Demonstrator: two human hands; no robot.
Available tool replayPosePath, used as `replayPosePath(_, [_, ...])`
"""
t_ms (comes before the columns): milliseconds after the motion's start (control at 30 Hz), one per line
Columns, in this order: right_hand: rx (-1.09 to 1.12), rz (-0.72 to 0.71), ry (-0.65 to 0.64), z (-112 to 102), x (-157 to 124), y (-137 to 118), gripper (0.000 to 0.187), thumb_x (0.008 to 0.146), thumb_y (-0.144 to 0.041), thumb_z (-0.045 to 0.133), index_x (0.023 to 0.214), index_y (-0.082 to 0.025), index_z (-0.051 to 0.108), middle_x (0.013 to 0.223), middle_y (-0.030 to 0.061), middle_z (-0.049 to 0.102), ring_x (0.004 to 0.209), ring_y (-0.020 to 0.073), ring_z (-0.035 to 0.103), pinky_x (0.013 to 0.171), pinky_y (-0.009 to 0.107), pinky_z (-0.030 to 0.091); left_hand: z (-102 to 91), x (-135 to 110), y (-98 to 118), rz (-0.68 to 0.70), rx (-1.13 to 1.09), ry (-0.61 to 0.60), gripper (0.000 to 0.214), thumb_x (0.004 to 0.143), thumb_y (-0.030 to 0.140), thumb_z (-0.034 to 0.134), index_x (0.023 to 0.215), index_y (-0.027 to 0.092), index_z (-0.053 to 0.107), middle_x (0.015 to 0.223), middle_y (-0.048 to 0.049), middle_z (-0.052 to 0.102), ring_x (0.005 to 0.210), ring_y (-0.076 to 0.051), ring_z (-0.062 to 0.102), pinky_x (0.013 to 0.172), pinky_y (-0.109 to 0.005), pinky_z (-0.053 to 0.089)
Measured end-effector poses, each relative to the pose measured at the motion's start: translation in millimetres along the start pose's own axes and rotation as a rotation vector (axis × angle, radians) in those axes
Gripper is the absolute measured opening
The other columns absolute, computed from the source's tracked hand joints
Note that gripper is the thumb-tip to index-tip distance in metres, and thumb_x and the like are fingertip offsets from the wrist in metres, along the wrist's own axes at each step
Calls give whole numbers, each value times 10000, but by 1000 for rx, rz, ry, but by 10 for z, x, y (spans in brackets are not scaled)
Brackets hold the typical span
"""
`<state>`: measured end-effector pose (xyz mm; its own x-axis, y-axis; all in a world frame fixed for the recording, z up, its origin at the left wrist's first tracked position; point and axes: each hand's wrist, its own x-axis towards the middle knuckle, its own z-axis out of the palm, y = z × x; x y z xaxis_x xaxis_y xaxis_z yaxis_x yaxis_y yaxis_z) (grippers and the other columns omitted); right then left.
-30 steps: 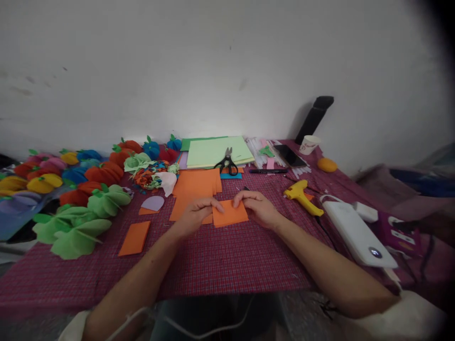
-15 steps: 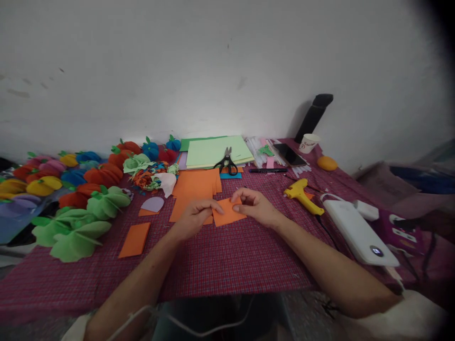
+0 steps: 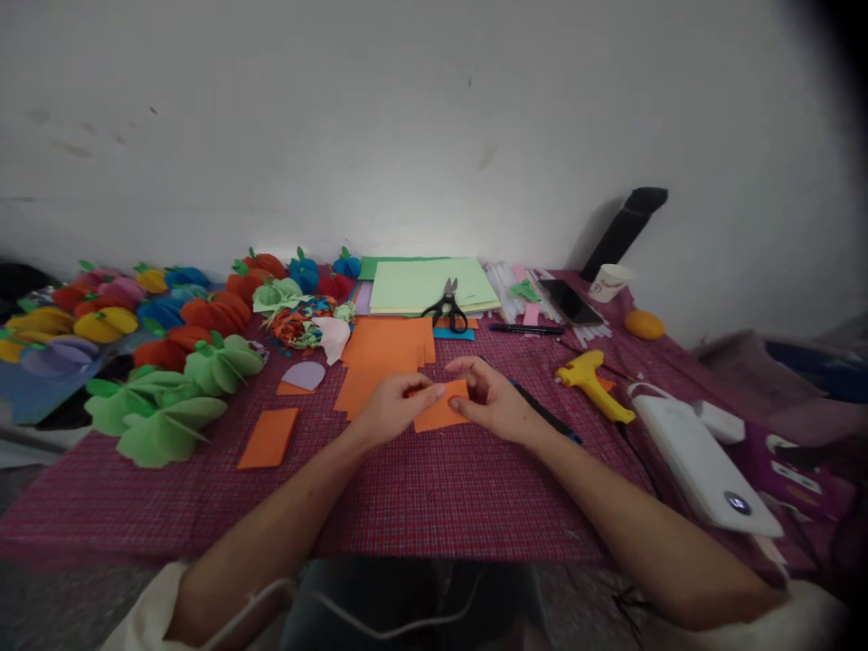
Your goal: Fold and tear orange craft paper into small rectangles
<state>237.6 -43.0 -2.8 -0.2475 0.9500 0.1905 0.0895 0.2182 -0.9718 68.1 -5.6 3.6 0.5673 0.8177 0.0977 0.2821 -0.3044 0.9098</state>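
Note:
Between both hands is a small piece of orange paper (image 3: 438,418), just above the checked tablecloth (image 3: 420,506). My left hand (image 3: 395,407) pinches it at the upper left, thumb laid along its top edge. On the other side my right hand (image 3: 498,404) grips its right part between thumb and curled fingers. Larger orange sheets (image 3: 380,348) lie right behind my left hand. To the left rest a folded stack of orange paper (image 3: 268,438) and a rounded lilac paper piece (image 3: 304,375). Behind my right wrist a dark pen-like tool (image 3: 552,419) shows in part.
Paper pumpkins (image 3: 217,312) in several colours crowd the left side. Black scissors (image 3: 448,307) rest on pale green sheets (image 3: 427,285) at the back. To the right are a yellow glue gun (image 3: 597,384), a white power bank (image 3: 705,461), a phone (image 3: 570,301) and a paper cup (image 3: 608,283).
My left thumb has slid along the top of the orange paper toward my right hand, and the hands are closer together. The camera view has shifted slightly left.

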Motion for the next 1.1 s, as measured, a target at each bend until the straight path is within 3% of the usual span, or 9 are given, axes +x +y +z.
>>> replayPosePath(167, [-43, 5, 20, 1, 4, 25, 358, 691, -161, 546, 1021, -223, 422, 603, -63, 381, 479, 65, 338, 440, 186, 277, -7, -4, -40, 19, 28, 23, 388, 774, 441, 400, 524, 144, 395, 535, 46, 225, 499, -67, 235, 450, -205, 186])
replayPosePath(567, [89, 71, -12, 36, 30, 78, 367, 676, -166, 563, 1010, -225, 422, 573, -79, 410, 459, 58, 368, 443, 185, 278, -14, 20, -110, 1, -73, -7, 359, 774, 415, 417, 544, 140, 420, 547, 45, 232, 504, -67, 224, 461, -200, 192])
replayPosePath(1100, [194, 91, -39, 27, 30, 13, 364, 675, -172, 589, 1003, -230, 441, 668, -51, 490, 566, 75, 468, 533, 206, 364, -7, 32, -117, 0, -71, 4, 339, 780, 411, 398, 623, 129, 502, 563, 45, 344, 535, -74, 318, 504, -190, 269])
